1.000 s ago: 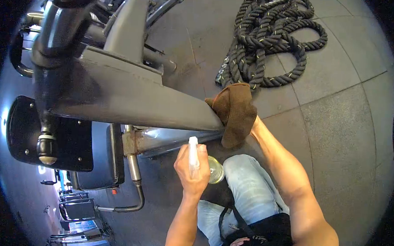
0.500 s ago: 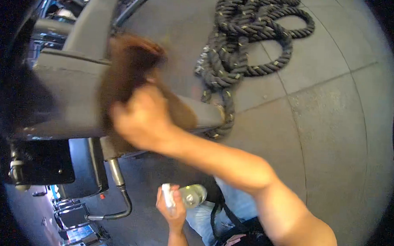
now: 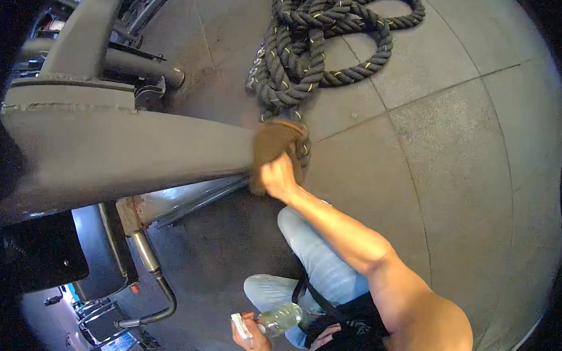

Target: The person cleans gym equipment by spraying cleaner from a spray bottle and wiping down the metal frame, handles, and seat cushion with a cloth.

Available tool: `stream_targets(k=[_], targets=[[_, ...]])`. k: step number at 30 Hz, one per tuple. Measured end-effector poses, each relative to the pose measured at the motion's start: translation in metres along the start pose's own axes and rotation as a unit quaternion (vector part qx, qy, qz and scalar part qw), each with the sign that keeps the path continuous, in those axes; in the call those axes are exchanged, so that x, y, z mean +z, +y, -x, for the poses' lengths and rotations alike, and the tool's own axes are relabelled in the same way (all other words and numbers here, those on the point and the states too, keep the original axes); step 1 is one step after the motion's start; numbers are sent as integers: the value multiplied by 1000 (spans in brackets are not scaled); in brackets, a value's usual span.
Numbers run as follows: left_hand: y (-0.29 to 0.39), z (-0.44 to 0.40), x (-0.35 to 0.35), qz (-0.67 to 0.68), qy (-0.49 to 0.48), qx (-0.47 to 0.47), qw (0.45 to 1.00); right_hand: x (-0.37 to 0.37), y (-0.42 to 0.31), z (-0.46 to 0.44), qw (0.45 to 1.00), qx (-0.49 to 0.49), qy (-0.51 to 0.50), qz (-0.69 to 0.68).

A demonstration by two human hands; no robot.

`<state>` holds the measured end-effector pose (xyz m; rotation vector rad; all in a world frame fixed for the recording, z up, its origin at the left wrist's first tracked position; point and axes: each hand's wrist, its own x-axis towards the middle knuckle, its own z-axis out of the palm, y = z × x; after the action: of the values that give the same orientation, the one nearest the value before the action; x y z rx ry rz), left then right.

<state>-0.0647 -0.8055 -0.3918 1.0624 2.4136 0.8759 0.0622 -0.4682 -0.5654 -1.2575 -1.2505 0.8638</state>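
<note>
My right hand (image 3: pixel 278 176) is closed on a brown cloth (image 3: pixel 271 144), which is bunched around the far end of a thick grey metal beam (image 3: pixel 152 143). The cloth hides that end of the beam. Down by my knees, my left hand (image 3: pixel 253 340) grips a clear spray bottle (image 3: pixel 281 319) by its white trigger head (image 3: pixel 241 327). The bottle lies nearly sideways, with pale liquid visible inside.
A heap of thick black rope (image 3: pixel 297 58) lies on the dark tiled floor (image 3: pixel 456 132) just beyond the beam's end. Below the beam are a bent metal handle (image 3: pixel 159 289) and a black machine panel (image 3: pixel 46 251). My jeans-covered knees (image 3: pixel 303 238) are close to the beam.
My right hand has slid the cloth rightward along the beam, from its middle to its far end. My left hand with the spray bottle has dropped lower. The view has shifted slightly.
</note>
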Motion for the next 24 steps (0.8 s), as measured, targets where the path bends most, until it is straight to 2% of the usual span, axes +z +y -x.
stream_targets(k=[1, 2, 3, 4, 5, 6, 7, 9, 10, 11, 12, 13, 15, 16, 18, 19, 20, 21, 23, 24], targets=[[10, -1, 2, 1, -4, 3, 1000, -12, -52, -29, 993, -67, 8, -93], [30, 0, 7, -16, -11, -41, 999, -17, -97, -47, 997, -14, -62, -37], [44, 4, 11, -36, -27, -88, 995, -3, -124, -65, 991, -125, -39, -3], [49, 4, 11, -53, -54, -94, 993, -31, -183, -86, 988, -36, -131, -78], [55, 3, 13, -55, -72, -96, 991, 5, -204, -90, 974, -160, 143, -70], [61, 1, 14, -77, -71, -85, 991, -18, -220, -100, 967, -135, 71, -204], [65, -1, 14, -100, -64, -73, 990, -38, -231, -108, 935, -107, -2, -338], [65, -8, 18, -99, -55, -79, 990, -31, -203, -104, 946, -127, -1, -297], [65, -13, 17, -112, -46, -49, 991, -23, -183, -97, 954, -149, -2, -259], [65, -18, 15, -128, -38, -19, 991, -19, -157, -88, 963, -84, 1, -257], [60, -22, 14, -122, -42, 2, 992, -7, -122, -74, 977, -70, 63, -192], [64, -23, 16, -122, -42, 1, 992, -8, -91, -66, 973, 11, 68, -221], [78, -26, 22, -104, -44, -55, 992, 17, 5, -41, 977, 85, 147, -132], [31, -31, 12, -67, -4, -41, 997, 3, 35, -41, 960, 275, -13, -57], [24, -24, 14, -51, 4, -18, 999, 25, 102, -27, 959, 261, 60, -90], [25, -22, 13, -29, 14, 8, 999, 17, 78, -40, 953, 299, 34, 16], [29, -20, 10, -14, 0, -15, 1000, 14, 43, -52, 947, 316, 47, 3], [31, -15, 3, -5, 25, -9, 1000, 10, 0, -59, 941, 333, 55, -8], [31, -6, 3, -115, -20, 13, 993, -12, -97, -79, 945, 299, -4, -135], [78, 3, 14, -30, -21, 7, 999, -23, -184, -93, 974, 125, 8, -188]])
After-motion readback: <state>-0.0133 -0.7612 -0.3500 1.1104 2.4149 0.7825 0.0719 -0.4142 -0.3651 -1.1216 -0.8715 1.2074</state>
